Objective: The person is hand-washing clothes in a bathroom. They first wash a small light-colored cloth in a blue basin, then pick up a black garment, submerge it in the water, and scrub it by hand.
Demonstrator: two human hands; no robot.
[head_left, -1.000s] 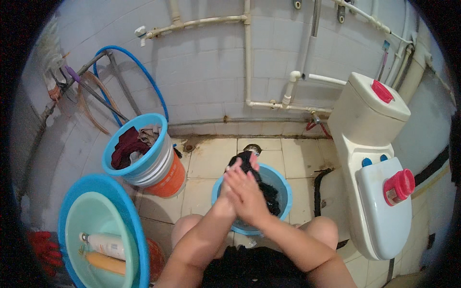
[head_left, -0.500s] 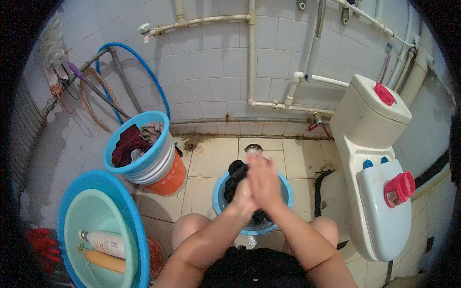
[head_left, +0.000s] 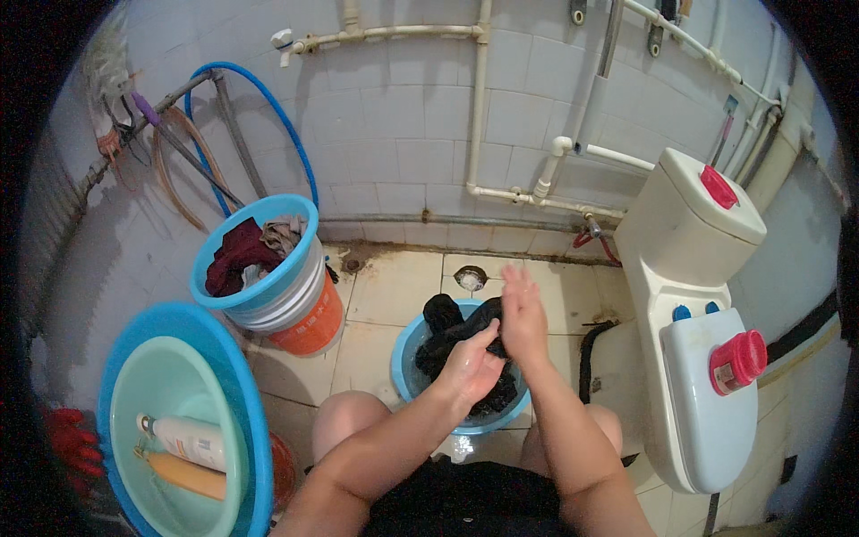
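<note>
arms: both bare forearms (head_left: 403,443) rise from the lower edge of the frame, slanting inward to the hands just right of centre.
left hand: this hand (head_left: 474,369) is lower and more to the left, tilted to the upper right, palm partly showing; its thumb lies by the cloth, and i cannot tell whether it is clamped on it.
right hand: this one (head_left: 524,324) stands nearly upright, fingers straight and uncurled, pointing to the top of the frame, its palm side against the cloth.
black cloth: the bunched wet-looking fabric (head_left: 437,351) is at the centre of the frame, partly lifted and partly down in the small basin; its raised strip runs lengthwise from the right palm down toward the lower left.
small blue basin: the round tub (head_left: 398,367) sits on the floor between the knees, holding the cloth.
bucket: a white and orange pail (head_left: 309,320), left of centre, bears a light-blue basin (head_left: 288,276) of dark red and greyish fabrics (head_left: 240,255).
nested basins: at lower left, a large blue one (head_left: 170,319) holds a pale green one (head_left: 170,380) with a white bottle (head_left: 192,440) and a long yellowish object (head_left: 186,476).
</note>
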